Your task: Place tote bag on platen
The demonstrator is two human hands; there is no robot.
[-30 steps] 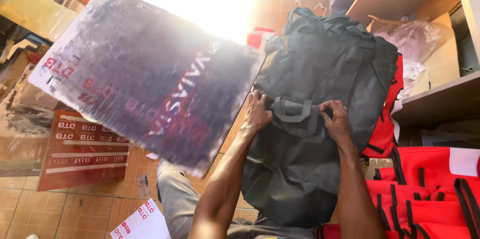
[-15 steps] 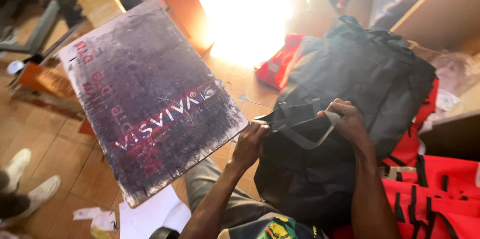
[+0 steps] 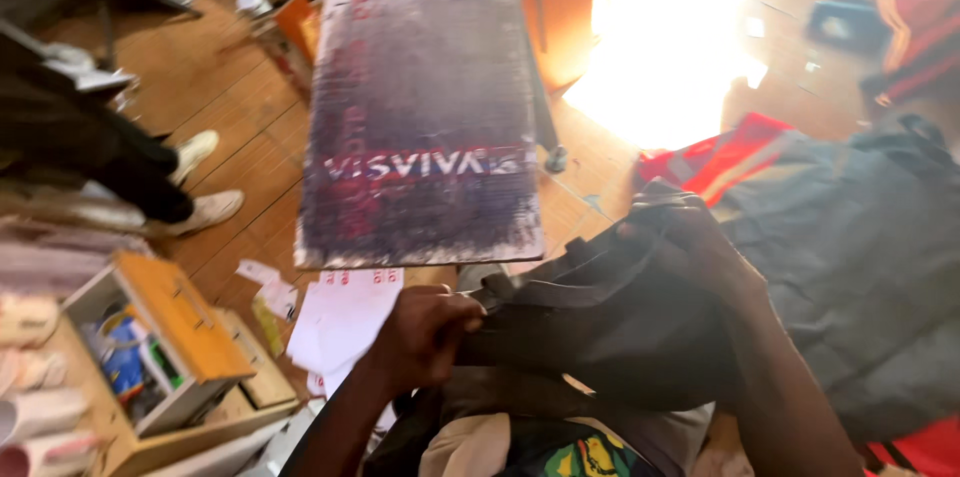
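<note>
A dark grey fabric bag [image 3: 840, 267] spreads across the right side and bunches up in my lap. My left hand [image 3: 425, 332] is closed on the bag's edge and strap near its opening. My right hand [image 3: 700, 242] grips a fold of the same bag higher up, fingers curled over the cloth. In front of my hands stands a flat, ink-stained printing board [image 3: 425, 117] with mirrored white lettering across its middle; neither hand touches it.
Red fabric pieces [image 3: 715, 157] lie beyond the bag. White printed sheets [image 3: 345, 312] rest on the wooden floor. A wooden box with small items [image 3: 160, 337] sits at lower left. Another person's legs and light shoes [image 3: 200, 182] are at left. Sun glare at top right.
The view has swung down and left, so the board now sits upright in the centre. Both hands have pulled the bag nearer to my lap, keeping their grip.
</note>
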